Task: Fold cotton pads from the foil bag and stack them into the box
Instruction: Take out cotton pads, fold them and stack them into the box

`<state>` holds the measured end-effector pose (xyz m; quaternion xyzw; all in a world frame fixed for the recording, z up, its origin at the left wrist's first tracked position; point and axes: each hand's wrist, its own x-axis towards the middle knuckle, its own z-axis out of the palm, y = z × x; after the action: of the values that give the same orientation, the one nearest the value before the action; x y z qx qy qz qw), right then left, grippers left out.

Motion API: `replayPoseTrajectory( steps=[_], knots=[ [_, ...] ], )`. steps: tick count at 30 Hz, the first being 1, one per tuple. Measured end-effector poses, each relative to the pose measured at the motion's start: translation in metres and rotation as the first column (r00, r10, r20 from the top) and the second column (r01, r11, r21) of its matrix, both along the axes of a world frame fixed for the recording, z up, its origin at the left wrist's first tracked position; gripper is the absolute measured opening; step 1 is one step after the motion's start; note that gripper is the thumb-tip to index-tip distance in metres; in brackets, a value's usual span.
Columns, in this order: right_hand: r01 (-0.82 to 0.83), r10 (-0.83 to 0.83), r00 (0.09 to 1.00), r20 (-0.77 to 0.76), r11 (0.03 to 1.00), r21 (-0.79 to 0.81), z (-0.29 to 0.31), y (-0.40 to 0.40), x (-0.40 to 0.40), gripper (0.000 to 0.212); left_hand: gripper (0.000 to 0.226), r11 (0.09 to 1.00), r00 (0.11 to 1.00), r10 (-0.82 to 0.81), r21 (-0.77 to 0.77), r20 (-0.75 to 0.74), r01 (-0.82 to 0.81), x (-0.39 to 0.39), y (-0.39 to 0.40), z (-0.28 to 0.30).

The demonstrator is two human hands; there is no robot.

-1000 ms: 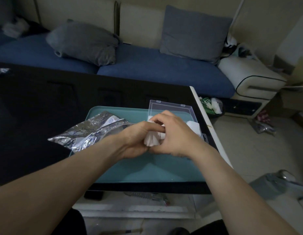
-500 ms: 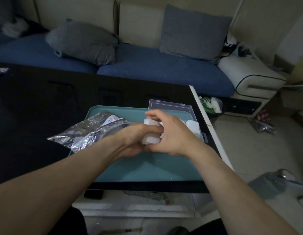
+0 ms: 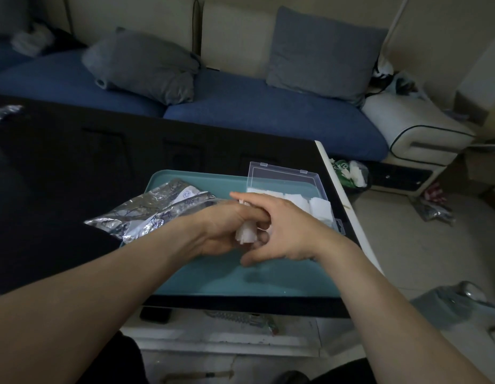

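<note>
Nearby, foil bag [image 3: 155, 210] left of hands [image 3: 257, 231], box [image 3: 290, 187] beyond.

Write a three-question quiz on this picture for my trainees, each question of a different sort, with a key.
1. True or false: the foil bag lies partly on the tray.
2. Which hands hold the pad? A) left hand only B) right hand only C) both
3. Fill in: the white pads already stacked sit in the clear ___.

Key: 1 true; 2 C; 3 box.
</note>
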<state>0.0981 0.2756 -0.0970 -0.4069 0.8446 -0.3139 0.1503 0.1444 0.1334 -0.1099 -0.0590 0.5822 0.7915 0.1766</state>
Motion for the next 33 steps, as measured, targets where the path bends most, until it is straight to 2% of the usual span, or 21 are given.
replayPoseTrajectory(
  steps=[3,4,5,7,12,14,16,18,20,22,25,27,29,33],
  knots=[
    [0.020,0.001,0.982,0.190,0.994,-0.106,0.008,0.014,-0.003,0.071,0.019,0.994,0.998,-0.066,-0.086,-0.010,0.065,0.001,-0.003,-0.002],
    [0.012,0.014,0.975,0.221,0.993,-0.117,0.010,0.018,-0.004,0.062,0.011,0.989,0.993,-0.121,-0.082,0.006,0.121,0.003,-0.003,-0.001],
    [0.001,0.030,0.969,0.246,0.992,-0.127,0.010,0.021,-0.005,0.057,0.009,0.984,0.986,-0.164,-0.067,0.024,0.165,0.005,-0.004,0.001],
    [-0.005,0.054,0.955,0.291,0.986,-0.168,0.009,0.024,-0.006,0.051,0.025,0.967,0.966,-0.249,-0.037,0.067,0.252,0.005,-0.007,-0.001],
    [-0.012,0.073,0.930,0.361,0.986,-0.168,0.007,0.029,-0.007,0.030,0.026,0.889,0.896,-0.434,-0.113,0.099,0.443,0.008,-0.008,-0.001],
    [-0.012,0.053,0.944,0.326,0.992,-0.127,0.005,0.030,-0.006,0.023,0.026,0.886,0.896,-0.438,-0.136,0.069,0.443,0.008,-0.002,-0.001],
    [0.025,0.025,0.954,0.300,0.987,-0.161,0.007,0.033,-0.007,0.017,0.029,0.911,0.913,-0.407,-0.070,0.022,0.407,0.008,0.004,0.001],
    [0.182,-0.112,0.959,0.260,0.947,-0.263,0.014,0.047,-0.015,0.006,0.032,0.948,0.949,-0.314,-0.059,0.001,0.314,0.007,0.010,0.001],
    [0.396,-0.348,0.917,0.195,0.854,-0.338,0.019,0.070,-0.028,0.012,0.030,0.951,0.983,-0.160,-0.280,-0.096,0.127,0.003,0.013,0.002],
    [0.547,-0.538,0.834,0.122,0.774,-0.320,0.014,0.094,-0.043,0.022,0.022,0.852,0.955,-0.060,-0.513,-0.289,-0.102,-0.003,0.014,-0.001],
    [0.605,-0.597,0.796,0.100,0.791,-0.094,-0.005,0.109,-0.056,0.022,0.018,0.631,0.864,-0.163,-0.724,-0.476,-0.280,-0.012,0.011,-0.010],
    [0.577,-0.581,0.812,0.057,0.814,0.069,-0.018,0.111,-0.061,0.023,0.019,0.513,0.821,-0.304,-0.809,-0.483,-0.286,-0.016,0.008,-0.020],
    [0.552,-0.558,0.830,-0.006,0.819,0.157,-0.024,0.109,-0.064,0.022,0.031,0.415,0.788,-0.427,-0.870,-0.444,-0.266,-0.019,0.009,-0.028],
    [0.578,-0.571,0.811,-0.126,0.750,0.322,-0.023,0.098,-0.064,0.011,0.044,0.298,0.767,-0.517,-0.920,-0.380,-0.255,-0.018,0.017,-0.030]
  ],
)
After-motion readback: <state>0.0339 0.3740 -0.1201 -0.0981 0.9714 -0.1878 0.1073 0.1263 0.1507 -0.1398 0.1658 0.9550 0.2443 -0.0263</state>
